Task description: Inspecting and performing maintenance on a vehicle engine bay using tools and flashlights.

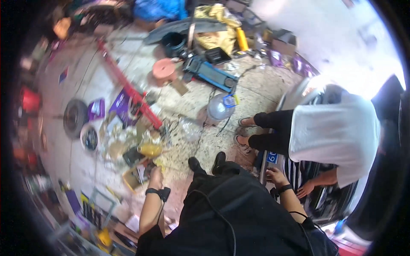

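Note right grip (pixel 277 176) beside the slatted car front (pixel 294 170), fingers partly curled — presumably placed there for steadiness; cannot tell whether touching the trim or holding anything. Note left grip (pixel 156 178) hanging low above the floor (pixel 260 94), apparently loose at the side; cannot tell degree of closure or any contents. Locate the car front at the right, with blue plate (pixel 271 158) just ahead of the right grip. Observe co-worker (pixel 331 132) bent over the car front, one hand (pixel 306 188) lowered to it — likely for support. Farther out, find blue floor jack (pixel 211 73), clear round container (pixel 220 109) and tyre (pixel 75 118), apparently set down wherever convenient.
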Motion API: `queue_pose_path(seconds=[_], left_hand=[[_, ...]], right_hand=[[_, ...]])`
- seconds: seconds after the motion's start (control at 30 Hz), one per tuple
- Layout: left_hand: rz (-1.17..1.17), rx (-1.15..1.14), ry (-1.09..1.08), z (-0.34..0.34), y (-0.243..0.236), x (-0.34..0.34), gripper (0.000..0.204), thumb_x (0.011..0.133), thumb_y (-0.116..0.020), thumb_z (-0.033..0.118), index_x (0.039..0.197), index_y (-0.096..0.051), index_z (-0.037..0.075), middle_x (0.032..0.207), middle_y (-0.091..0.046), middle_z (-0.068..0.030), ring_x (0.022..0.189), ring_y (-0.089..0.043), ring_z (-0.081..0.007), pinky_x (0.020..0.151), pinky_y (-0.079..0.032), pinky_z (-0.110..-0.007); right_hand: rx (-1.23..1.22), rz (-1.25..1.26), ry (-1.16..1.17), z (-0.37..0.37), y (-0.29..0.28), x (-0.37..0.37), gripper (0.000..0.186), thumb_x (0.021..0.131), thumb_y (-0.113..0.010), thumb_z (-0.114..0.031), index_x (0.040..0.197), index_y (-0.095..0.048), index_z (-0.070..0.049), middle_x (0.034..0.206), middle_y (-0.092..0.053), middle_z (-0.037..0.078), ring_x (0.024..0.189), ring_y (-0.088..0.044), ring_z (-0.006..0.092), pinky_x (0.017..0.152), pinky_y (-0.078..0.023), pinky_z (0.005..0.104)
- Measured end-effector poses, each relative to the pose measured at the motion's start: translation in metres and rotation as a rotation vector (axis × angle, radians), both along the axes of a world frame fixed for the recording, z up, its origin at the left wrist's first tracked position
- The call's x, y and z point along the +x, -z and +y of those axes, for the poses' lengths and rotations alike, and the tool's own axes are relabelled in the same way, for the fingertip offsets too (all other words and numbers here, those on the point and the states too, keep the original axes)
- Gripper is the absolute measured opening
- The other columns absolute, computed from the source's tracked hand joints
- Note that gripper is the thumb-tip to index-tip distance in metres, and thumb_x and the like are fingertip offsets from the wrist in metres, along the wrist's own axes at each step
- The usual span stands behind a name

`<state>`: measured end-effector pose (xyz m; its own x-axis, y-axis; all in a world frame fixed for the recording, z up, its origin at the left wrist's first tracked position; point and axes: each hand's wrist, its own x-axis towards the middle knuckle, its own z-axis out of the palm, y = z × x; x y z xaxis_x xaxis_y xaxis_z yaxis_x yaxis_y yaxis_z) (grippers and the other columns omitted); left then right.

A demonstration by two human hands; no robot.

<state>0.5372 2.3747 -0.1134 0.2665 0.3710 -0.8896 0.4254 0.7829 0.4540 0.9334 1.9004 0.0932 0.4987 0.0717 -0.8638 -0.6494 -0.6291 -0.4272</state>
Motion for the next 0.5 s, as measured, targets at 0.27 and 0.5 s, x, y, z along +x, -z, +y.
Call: queue_pose_path(seconds=[0.27,0.5], left_hand=[[-0.107,0.124,0.388,0.005,-0.101,0.245,0.056,0.09,-0.06,0.029,0.138,-0.046,0.003,0.111,-0.059,-0.0049,0.098,-0.054,-0.0165,0.086,-0.045,-0.035],[-0.055,0.097,0.397,0.019,-0.111,0.367,0.032,0.092,-0.06,0.026,0.119,-0.056,0.008,0.098,-0.06,-0.0029,0.086,-0.056,-0.0158,0.072,-0.046,-0.031]], right_hand=[[-0.058,0.04,0.491,-0.128,0.066,-0.054,0.035,0.091,-0.064,-0.022,0.12,-0.056,-0.006,0.096,-0.065,0.009,0.081,-0.065,0.0238,0.069,-0.054,0.0399],[-0.036,0.184,0.306,-0.151,0.065,-0.034,0.013,0.092,-0.056,-0.018,0.094,-0.058,-0.005,0.069,-0.054,0.006,0.058,-0.052,0.0183,0.049,-0.042,0.0337]])
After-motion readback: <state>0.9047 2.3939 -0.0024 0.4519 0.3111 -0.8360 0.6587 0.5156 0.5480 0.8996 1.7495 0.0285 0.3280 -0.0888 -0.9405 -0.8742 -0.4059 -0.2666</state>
